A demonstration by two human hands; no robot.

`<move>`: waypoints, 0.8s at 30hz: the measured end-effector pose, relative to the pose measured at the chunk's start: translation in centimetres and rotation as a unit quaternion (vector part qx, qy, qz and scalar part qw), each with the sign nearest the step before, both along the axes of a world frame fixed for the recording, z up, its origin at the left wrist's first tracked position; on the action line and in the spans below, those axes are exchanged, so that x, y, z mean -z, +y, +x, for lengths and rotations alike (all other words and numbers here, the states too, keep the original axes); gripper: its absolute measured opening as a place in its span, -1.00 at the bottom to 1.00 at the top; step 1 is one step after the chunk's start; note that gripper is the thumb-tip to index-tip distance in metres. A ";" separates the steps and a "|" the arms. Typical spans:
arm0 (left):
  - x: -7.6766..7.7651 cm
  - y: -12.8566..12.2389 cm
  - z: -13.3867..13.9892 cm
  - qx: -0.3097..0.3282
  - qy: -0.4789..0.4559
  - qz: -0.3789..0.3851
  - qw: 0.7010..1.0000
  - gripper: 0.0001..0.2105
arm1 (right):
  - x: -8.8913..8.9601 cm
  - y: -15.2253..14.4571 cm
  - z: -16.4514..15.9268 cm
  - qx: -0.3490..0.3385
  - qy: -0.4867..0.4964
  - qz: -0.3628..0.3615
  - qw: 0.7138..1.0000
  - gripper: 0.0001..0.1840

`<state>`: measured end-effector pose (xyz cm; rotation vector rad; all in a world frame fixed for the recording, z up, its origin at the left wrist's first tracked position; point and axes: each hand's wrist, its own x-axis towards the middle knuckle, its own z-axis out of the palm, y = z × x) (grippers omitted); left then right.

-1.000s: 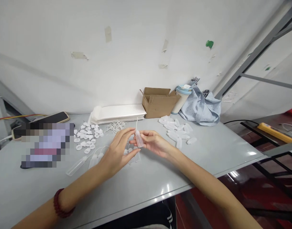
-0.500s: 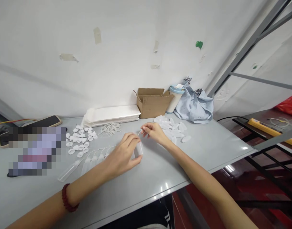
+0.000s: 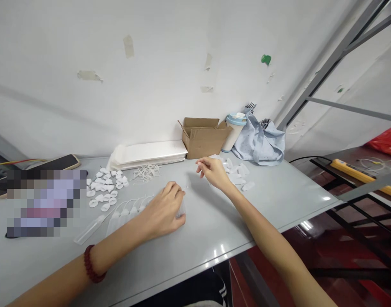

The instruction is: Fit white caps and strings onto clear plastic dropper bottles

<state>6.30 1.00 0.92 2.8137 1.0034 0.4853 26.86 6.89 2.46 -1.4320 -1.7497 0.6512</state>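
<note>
One grey table (image 3: 214, 230) stretches under everything I watch, out past both sides of the hands. Beyond the left hand (image 3: 165, 209) lies a stack of flat white packets (image 3: 150, 149), and straight past the right hand (image 3: 214, 172) stands an open cardboard box (image 3: 203, 145).

I see the biggest change in the hands: half a second ago the right was at the thin tip of a bottle in the left's fingers; now it has drawn off, fingers loosely curled, nothing visible in them, though I cannot tell whether they pinch something. The left has come down to the tabletop, half curled around the clear bottle (image 3: 183, 208), which lies mostly hidden at its fingers; I cannot tell whether the grip has let go.

Just right of the right hand and partly behind it is a pile of clear pieces (image 3: 238, 172). Along the left wrist runs a row of tipped bottles (image 3: 115, 221). Left of that hand lie small white caps (image 3: 101, 186), and nearer it, thin tubes (image 3: 147, 172). I judge the bottle is as good as set down beside the row, leaving the right hand unoccupied.
</note>
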 end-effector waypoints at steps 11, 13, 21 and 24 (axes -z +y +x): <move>-0.2 0.2 -0.6 0.003 -0.032 -0.003 0.999 -0.67 | -3.0 -0.1 4.5 0.058 -0.281 -0.127 0.949 -0.92; -0.6 0.8 -1.0 -0.006 -0.048 -0.008 0.999 -0.67 | -3.3 -0.1 5.2 0.060 -0.300 -0.151 0.940 -0.91; -0.9 6.2 -5.6 -0.186 -0.043 0.022 0.981 -0.76 | -4.1 -0.4 5.2 0.110 -0.373 -0.185 0.902 -0.94; -0.5 8.0 -7.2 -0.204 -0.009 0.053 0.977 -0.75 | -4.1 -0.4 4.9 0.118 -0.410 -0.207 0.881 -0.91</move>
